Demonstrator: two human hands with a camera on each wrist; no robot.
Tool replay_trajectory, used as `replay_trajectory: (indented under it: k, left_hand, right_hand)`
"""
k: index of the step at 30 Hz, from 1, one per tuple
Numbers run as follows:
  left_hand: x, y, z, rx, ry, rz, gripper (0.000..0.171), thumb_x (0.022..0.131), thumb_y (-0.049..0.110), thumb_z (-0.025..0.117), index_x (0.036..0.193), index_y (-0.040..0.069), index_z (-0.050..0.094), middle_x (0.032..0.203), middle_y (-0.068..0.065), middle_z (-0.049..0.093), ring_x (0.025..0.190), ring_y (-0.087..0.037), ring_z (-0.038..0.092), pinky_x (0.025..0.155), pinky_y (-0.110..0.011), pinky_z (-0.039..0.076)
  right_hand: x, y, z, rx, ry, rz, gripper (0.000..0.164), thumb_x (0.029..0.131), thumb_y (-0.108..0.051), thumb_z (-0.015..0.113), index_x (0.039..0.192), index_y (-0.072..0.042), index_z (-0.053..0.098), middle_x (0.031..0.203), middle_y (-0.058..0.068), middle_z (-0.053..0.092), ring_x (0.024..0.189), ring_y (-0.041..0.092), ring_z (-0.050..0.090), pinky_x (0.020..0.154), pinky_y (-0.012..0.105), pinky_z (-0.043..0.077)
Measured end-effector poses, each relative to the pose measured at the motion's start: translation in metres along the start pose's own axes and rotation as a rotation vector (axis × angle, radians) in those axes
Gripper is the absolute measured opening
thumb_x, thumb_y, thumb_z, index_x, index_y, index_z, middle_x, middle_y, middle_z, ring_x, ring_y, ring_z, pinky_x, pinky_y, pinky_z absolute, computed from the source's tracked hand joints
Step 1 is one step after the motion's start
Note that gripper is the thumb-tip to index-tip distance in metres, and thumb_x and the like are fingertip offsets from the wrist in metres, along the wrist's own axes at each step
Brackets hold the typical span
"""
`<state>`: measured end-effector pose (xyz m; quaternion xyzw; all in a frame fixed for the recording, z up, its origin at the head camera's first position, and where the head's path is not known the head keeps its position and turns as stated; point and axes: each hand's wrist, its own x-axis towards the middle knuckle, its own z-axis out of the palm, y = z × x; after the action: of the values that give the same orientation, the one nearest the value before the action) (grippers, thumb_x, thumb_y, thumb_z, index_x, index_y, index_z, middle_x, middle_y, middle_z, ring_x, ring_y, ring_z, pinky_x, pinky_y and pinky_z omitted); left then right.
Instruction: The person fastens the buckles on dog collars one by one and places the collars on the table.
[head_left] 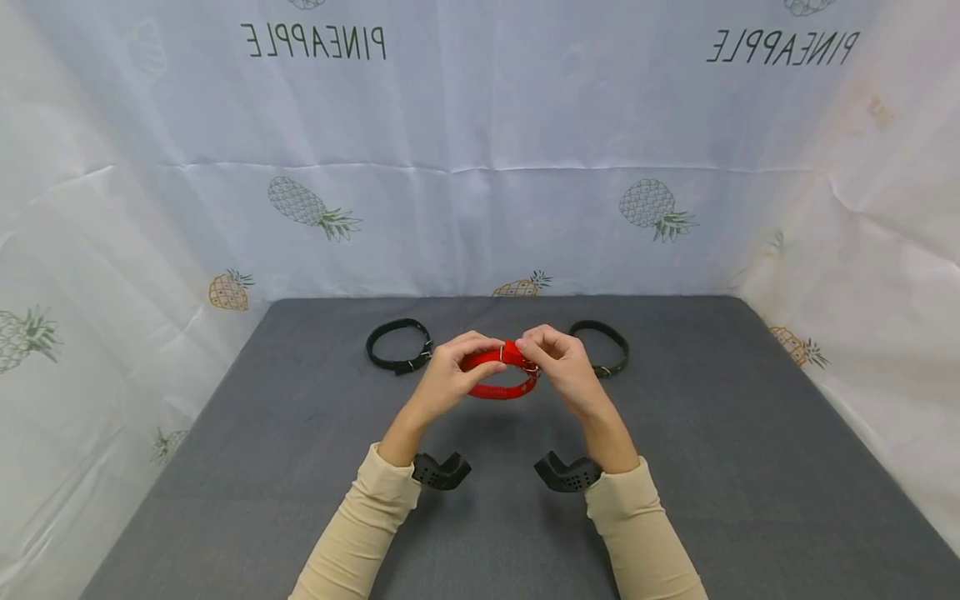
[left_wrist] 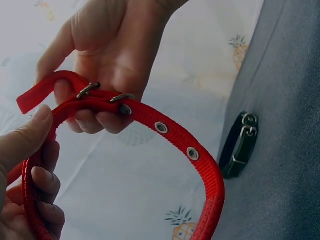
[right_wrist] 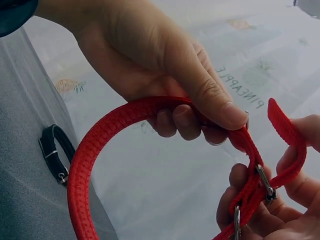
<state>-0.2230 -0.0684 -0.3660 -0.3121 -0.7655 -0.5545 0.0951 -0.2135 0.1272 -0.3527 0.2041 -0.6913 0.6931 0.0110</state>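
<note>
A red webbing collar (head_left: 504, 392) with metal eyelets (left_wrist: 161, 128) is held up over the table between both hands. My left hand (head_left: 448, 372) grips its band, thumb on one face and fingers curled behind. My right hand (head_left: 567, 367) holds it beside the metal buckle (left_wrist: 89, 91), fingers under the strap. The strap's loose tip (right_wrist: 278, 118) stands out beyond the buckle in a bent loop around a right-hand finger. A metal ring (left_wrist: 122, 97) sits close by on the band.
On the grey table (head_left: 300, 442) behind the hands, a black collar (head_left: 371, 343) lies at left and a dark green collar (head_left: 624, 347) at right. White cloth (head_left: 480, 125) printed with pineapples hangs at the back and sides. Each wrist bears a black mount (head_left: 444, 472).
</note>
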Motion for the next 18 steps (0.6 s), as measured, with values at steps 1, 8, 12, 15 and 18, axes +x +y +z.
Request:
replay_trajectory:
  k: [1,8,12,15,18]
  left_hand:
    - [-0.0001,0.0000,-0.0002,0.001,0.003,0.007,0.026,0.084,0.006,0.073,0.109,-0.001,0.069,0.100,-0.016,0.068,0.083,-0.015,0.066,0.074,-0.019,0.056]
    - [-0.0007,0.0008,-0.0026,0.020,0.010,0.040,0.027,0.083,0.006,0.073,0.109,-0.001,0.070,0.099,-0.016,0.069,0.084,-0.018,0.064,0.073,-0.019,0.055]
    - [-0.0004,0.0012,-0.0038,0.027,0.007,0.048,0.027,0.082,0.002,0.073,0.109,-0.001,0.070,0.100,-0.016,0.069,0.087,-0.018,0.064,0.075,-0.020,0.056]
    - [-0.0004,0.0023,-0.0045,0.028,0.000,0.052,0.029,0.081,0.001,0.074,0.109,-0.001,0.070,0.100,-0.016,0.069,0.087,-0.020,0.064,0.075,-0.021,0.056]
    - [-0.0007,0.0030,-0.0052,0.029,-0.007,0.054,0.029,0.081,0.002,0.074,0.110,0.000,0.070,0.099,-0.015,0.069,0.087,-0.019,0.064,0.075,-0.021,0.056]
  right_hand:
    - [0.0000,0.0000,0.0007,0.008,0.003,-0.010,0.021,0.095,-0.017,0.061,0.075,-0.018,0.059,0.092,-0.008,0.055,0.085,0.010,0.052,0.074,0.022,0.048]
    - [0.0002,-0.0005,0.0033,0.015,-0.009,-0.050,0.025,0.095,-0.006,0.057,0.073,-0.019,0.056,0.085,-0.010,0.055,0.074,0.007,0.053,0.071,0.021,0.049]
    - [0.0000,-0.0004,0.0031,0.022,-0.022,-0.061,0.024,0.095,-0.005,0.057,0.074,-0.018,0.055,0.085,-0.009,0.054,0.074,0.007,0.052,0.070,0.020,0.048]
    - [-0.0001,0.0003,0.0030,0.030,-0.036,-0.067,0.023,0.095,-0.005,0.057,0.075,-0.018,0.055,0.086,-0.009,0.054,0.074,0.006,0.051,0.070,0.020,0.047]
    - [-0.0001,0.0011,0.0032,0.030,-0.046,-0.069,0.022,0.095,-0.005,0.058,0.076,-0.017,0.055,0.087,-0.009,0.053,0.075,0.006,0.050,0.070,0.020,0.047]
